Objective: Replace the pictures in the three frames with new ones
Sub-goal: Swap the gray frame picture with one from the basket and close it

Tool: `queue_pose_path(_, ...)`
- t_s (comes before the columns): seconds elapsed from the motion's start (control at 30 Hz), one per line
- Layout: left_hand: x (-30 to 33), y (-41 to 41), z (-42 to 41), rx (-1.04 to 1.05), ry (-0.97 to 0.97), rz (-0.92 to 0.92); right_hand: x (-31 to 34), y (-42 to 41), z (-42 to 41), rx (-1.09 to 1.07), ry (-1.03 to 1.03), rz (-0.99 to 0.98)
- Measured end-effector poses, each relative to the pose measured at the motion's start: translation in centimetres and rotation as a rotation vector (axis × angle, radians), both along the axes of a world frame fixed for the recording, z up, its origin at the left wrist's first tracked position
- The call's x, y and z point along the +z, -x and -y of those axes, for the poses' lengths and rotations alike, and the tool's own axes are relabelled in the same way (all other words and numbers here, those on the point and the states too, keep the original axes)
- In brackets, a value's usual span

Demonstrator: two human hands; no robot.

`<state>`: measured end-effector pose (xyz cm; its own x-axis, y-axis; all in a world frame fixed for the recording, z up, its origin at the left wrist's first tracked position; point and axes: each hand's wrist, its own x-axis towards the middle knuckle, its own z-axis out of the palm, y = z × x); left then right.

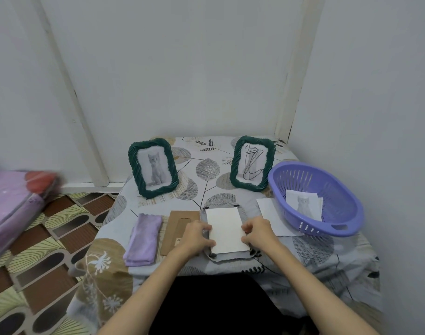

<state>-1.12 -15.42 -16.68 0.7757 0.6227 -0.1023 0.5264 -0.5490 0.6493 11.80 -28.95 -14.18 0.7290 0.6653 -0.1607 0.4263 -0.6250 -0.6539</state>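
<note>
A third frame (224, 257) lies face down near the table's front edge, with a white sheet (227, 229) lying blank side up on its back. My left hand (197, 235) pinches the sheet's left edge and my right hand (258, 232) pinches its right edge. A green frame with a kitten picture (153, 168) stands upright at the back left. Another green frame holding a scribbled-over picture (252, 163) stands at the back right. A brown cardboard backing (176, 228) lies left of the face-down frame, partly under my left hand.
A purple basket (332, 228) at the right holds kitten prints (304, 205); a white sheet (270, 213) lies partly under it. A folded lilac cloth (143, 238) lies at the left. The table stands in a wall corner. A pink package (15, 201) is off to the left.
</note>
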Motion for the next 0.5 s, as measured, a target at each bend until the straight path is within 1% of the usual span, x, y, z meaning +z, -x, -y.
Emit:
queue_pose_path(0.3,0.17,0.54,-0.61,-0.087,0.017,-0.044,-0.52,-0.5,0.45,0.048,-0.036,0.03)
queue_pose_path(0.5,0.1,0.64,-0.76,-0.118,-0.002,-0.065,-0.29,-0.77,0.67,0.086,-0.017,0.043)
